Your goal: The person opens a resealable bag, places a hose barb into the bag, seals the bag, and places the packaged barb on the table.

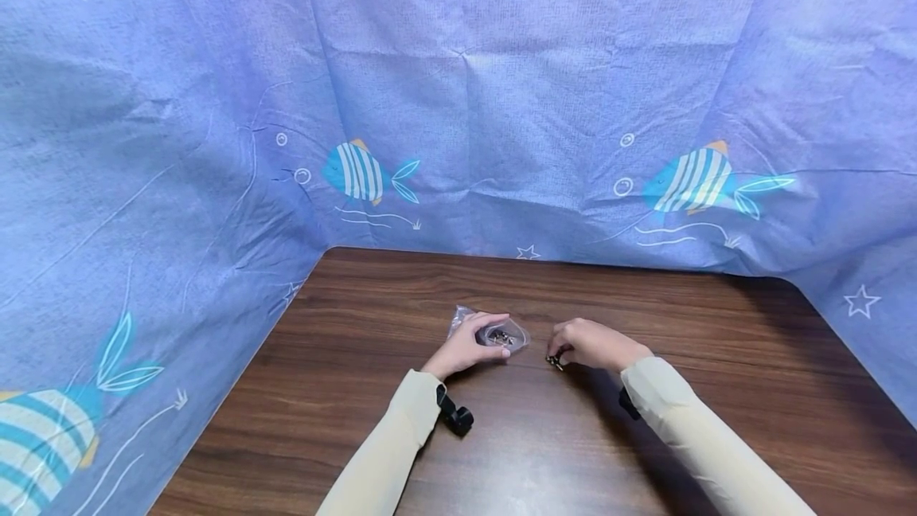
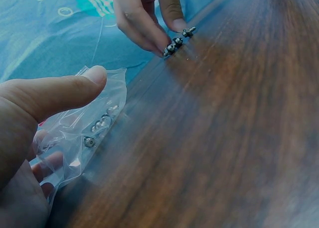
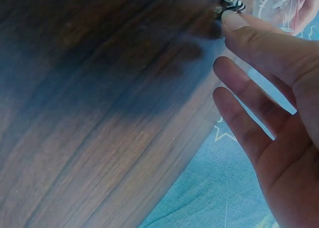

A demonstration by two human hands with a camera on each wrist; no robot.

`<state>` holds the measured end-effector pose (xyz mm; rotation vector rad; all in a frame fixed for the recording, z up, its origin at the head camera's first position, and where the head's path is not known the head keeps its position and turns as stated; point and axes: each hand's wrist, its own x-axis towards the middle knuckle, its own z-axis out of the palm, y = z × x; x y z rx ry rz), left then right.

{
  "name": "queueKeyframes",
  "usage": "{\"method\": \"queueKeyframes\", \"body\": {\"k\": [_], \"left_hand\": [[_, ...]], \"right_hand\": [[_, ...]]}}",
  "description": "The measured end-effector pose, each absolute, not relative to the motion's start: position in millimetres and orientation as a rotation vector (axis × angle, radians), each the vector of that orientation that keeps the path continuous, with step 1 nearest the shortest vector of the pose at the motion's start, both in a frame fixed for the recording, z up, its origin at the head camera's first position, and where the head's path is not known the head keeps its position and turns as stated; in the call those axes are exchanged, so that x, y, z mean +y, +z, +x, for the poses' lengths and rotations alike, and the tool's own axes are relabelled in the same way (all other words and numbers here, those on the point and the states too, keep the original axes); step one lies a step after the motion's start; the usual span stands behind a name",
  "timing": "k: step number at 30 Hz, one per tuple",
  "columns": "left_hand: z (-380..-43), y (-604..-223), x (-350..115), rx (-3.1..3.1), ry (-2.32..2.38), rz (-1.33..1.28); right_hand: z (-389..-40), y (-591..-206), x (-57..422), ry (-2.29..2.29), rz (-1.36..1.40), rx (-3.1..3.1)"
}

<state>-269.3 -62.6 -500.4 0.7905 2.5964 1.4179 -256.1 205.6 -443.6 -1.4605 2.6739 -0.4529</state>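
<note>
fingers (image 3: 234, 20) of the right hand (image 1: 591, 343) are pinching metal bits (image 2: 178, 41) low at the tabletop (image 1: 501, 452), seemingly gripping several together. beside them, the left hand (image 1: 464, 346) is curling around a clear bag (image 2: 115, 87), apparently holding its mouth spread; other bits (image 2: 88, 142) are lying inside.

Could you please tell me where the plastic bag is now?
In the head view, the plastic bag is below the picture's centre, in the left hand's grip, left of the right hand.
</note>
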Motion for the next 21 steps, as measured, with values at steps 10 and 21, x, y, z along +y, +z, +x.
{"method": "queueKeyframes", "body": {"k": [10, 21], "left_hand": [[-269.0, -501.5, -63.0, 2.579, 1.432, 0.774], [-269.6, -501.6, -62.3, 2.591, 1.421, 0.768]], "right_hand": [[-253.9, -447.4, 208.7, -0.515, -1.48, 2.694], [-252.1, -449.1, 209.7, -0.449, -1.508, 2.748]]}}
